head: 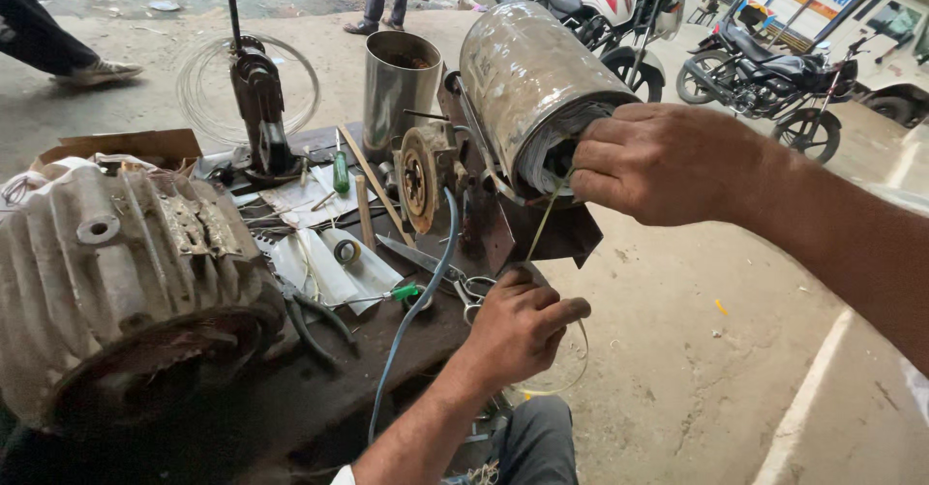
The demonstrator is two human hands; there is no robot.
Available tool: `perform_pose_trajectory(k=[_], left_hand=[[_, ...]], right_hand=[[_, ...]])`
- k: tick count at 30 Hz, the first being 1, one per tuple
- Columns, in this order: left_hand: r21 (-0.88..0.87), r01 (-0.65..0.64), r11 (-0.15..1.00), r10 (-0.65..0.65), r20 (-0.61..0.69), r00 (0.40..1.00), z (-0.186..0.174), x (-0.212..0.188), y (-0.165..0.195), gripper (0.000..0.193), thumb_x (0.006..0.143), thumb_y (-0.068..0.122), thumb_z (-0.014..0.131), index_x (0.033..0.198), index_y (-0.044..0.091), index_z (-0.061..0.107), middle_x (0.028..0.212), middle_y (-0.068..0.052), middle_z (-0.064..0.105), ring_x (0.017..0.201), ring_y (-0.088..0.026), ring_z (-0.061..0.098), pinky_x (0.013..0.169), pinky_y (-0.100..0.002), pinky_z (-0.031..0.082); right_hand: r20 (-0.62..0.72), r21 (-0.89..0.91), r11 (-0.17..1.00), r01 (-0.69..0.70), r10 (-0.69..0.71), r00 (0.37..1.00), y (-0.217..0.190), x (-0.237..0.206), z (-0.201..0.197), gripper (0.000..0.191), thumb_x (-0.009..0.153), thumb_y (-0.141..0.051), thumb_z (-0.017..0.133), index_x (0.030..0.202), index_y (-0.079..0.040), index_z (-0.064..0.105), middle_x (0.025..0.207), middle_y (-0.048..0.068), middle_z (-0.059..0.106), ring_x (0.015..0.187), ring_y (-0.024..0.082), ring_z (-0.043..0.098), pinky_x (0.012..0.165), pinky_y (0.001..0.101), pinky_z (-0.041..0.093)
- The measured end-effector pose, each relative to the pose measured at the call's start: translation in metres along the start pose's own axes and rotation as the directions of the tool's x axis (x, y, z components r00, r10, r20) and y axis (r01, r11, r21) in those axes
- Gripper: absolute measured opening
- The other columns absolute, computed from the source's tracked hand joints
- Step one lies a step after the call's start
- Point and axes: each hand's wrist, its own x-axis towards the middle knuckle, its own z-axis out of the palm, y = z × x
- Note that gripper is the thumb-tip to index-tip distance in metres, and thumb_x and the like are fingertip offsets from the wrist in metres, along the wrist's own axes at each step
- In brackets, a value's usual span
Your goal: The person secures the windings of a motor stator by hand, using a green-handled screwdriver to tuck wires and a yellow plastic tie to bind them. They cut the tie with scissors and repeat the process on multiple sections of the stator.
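A metal cylinder (527, 64), a motor stator with windings showing at its open end, lies tilted on a stand at the bench's right edge. My right hand (658, 161) presses its fingers into that open end. A thin yellowish cord (544, 222) runs from there down to my left hand (518, 325), which is closed on it below the stator. The cord loops on under that hand.
A large ribbed motor housing (116, 272) fills the left foreground. The wooden bench (290, 398) carries scissors (440, 272), a green-handled screwdriver (341, 170), pliers (319, 316), papers, a steel canister (399, 83) and a blue cable (416, 311). Motorcycles (764, 69) and people's legs stand behind.
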Motion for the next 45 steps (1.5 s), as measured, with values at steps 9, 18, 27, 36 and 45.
perform_pose_trajectory(k=[9,18,27,36,45], left_hand=[[-0.076,0.046,0.996,-0.051,-0.063,0.997,-0.001,-0.010,0.002,0.026,0.080,0.002,0.072,0.102,0.017,0.071,0.074,-0.002,0.061,0.075,-0.024,0.064,0.086,-0.040,0.049],[0.003,0.110,0.994,-0.109,0.133,0.985,-0.035,0.016,0.038,0.061,0.078,-0.002,0.068,0.138,0.006,0.059,0.078,-0.003,0.066,0.072,-0.022,0.066,0.076,-0.040,0.045],[0.218,0.007,0.976,-0.022,0.063,0.998,-0.024,0.055,0.064,0.042,0.088,0.006,0.072,0.129,0.010,0.064,0.084,-0.004,0.069,0.071,-0.021,0.067,0.064,-0.037,0.048],[0.133,0.031,0.991,-0.029,-0.021,0.999,0.001,0.068,0.063,0.024,0.089,0.008,0.077,0.112,0.011,0.074,0.075,0.000,0.066,0.065,-0.018,0.063,0.064,-0.035,0.046],[0.069,-0.094,0.993,0.072,0.266,0.961,-0.025,0.083,0.067,0.016,0.082,0.019,0.082,0.098,0.023,0.078,0.090,0.003,0.069,0.086,-0.016,0.067,0.088,-0.037,0.045]], right_hand=[[0.138,-0.038,0.998,0.045,-0.040,0.990,0.005,0.010,-0.004,0.012,0.080,-0.015,0.067,0.091,-0.016,0.072,0.087,0.000,0.072,0.089,0.018,0.071,0.079,0.0344,0.057],[-0.272,0.600,0.706,-0.377,0.623,0.734,-0.067,-0.043,0.003,0.009,0.094,-0.011,0.072,0.094,-0.005,0.066,0.116,0.011,0.069,0.103,0.026,0.072,0.088,0.0392,0.060],[-0.065,0.991,0.089,-0.104,0.975,0.214,-0.196,-0.070,0.066,0.004,0.096,-0.001,0.068,0.099,0.001,0.068,0.136,0.015,0.059,0.124,0.023,0.062,0.097,0.0362,0.054],[0.236,0.755,-0.425,0.499,0.887,0.398,-0.198,-0.099,0.106,0.039,0.097,-0.010,0.069,0.135,-0.010,0.058,0.131,0.013,0.059,0.114,0.022,0.064,0.092,0.0394,0.058],[0.081,0.994,-0.108,0.009,0.793,0.604,-0.164,-0.110,0.098,0.050,0.094,-0.010,0.069,0.144,-0.010,0.061,0.093,0.005,0.067,0.081,0.018,0.067,0.073,0.0339,0.056]])
